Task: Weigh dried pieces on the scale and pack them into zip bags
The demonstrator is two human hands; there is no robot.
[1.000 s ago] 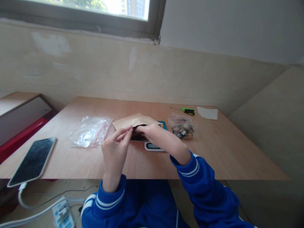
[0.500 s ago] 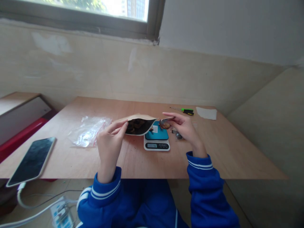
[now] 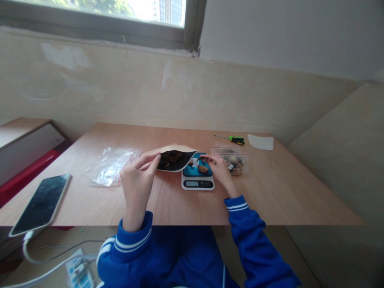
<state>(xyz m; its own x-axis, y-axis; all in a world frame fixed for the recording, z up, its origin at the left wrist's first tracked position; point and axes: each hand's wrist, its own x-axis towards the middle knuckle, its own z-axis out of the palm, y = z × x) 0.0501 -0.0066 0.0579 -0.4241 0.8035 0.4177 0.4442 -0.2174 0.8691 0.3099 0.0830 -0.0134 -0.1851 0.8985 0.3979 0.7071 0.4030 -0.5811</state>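
Note:
My left hand (image 3: 139, 172) pinches the near edge of a kraft paper pouch (image 3: 180, 148), which lies tilted with its mouth gaping. Dark brown dried pieces (image 3: 174, 157) show inside its black lining. Partly under the pouch's right end is a small kitchen scale (image 3: 187, 187) with a blue-green top and a lit display too small to read. On that top rest a round brown dried slice (image 3: 203, 169) and a small white label. Over the scale's right side, my right hand (image 3: 220, 168) is closed at the fingertips on a thin dark dried slice (image 3: 203, 158).
Right of the scale lie zip bags of dried pieces (image 3: 237, 165). Behind them are a green-and-black screwdriver (image 3: 237, 139) and a white paper scrap (image 3: 261, 142). Clear plastic bags (image 3: 112, 166) and a phone (image 3: 42, 204) on a cable occupy the left side.
My right hand has moved left and down to the scale, uncovering the zip bags. A round brown slice now rests on the scale. My left hand and the pouch barely moved.

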